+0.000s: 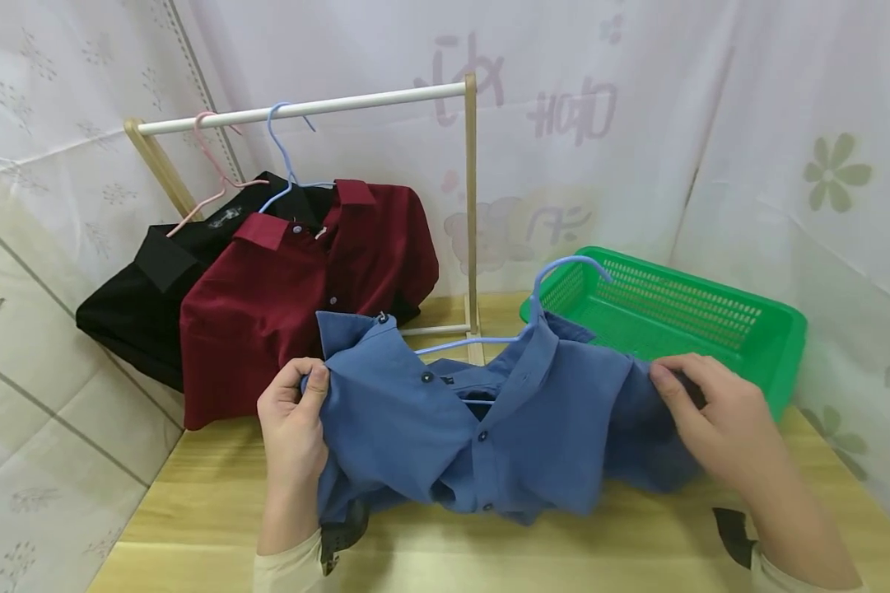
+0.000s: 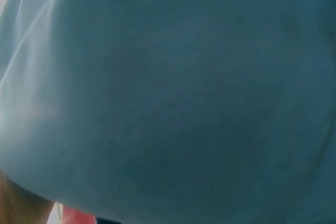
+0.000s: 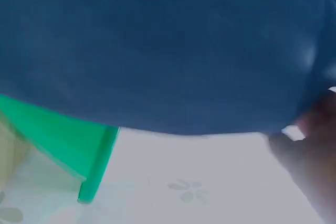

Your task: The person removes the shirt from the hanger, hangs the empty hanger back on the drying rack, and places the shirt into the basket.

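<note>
A blue button-up shirt [image 1: 548, 412] is spread between both hands above the table. My left hand [image 1: 296, 412] pinches its shoulder on the left side, thumb over the cloth. At the opposite shoulder, my right hand [image 1: 719, 412] pinches the fabric between thumb and fingers. Inside the collar lies a light-blue hanger [image 1: 563, 262], its hook standing up past the neckline and one arm showing across the opening. Blue cloth fills most of both wrist views, with part of the left hand [image 2: 23, 203] and the right hand [image 3: 310, 145] at their edges.
Behind to the left, a rack with a white rail [image 1: 370, 100] carries a black shirt [image 1: 133, 305] on a pink hanger [image 1: 207, 156] and a dark red shirt [image 1: 267, 305] on a blue hanger [image 1: 285, 156]. A green basket [image 1: 785, 329] stands at the back right of the wooden table [image 1: 193, 511].
</note>
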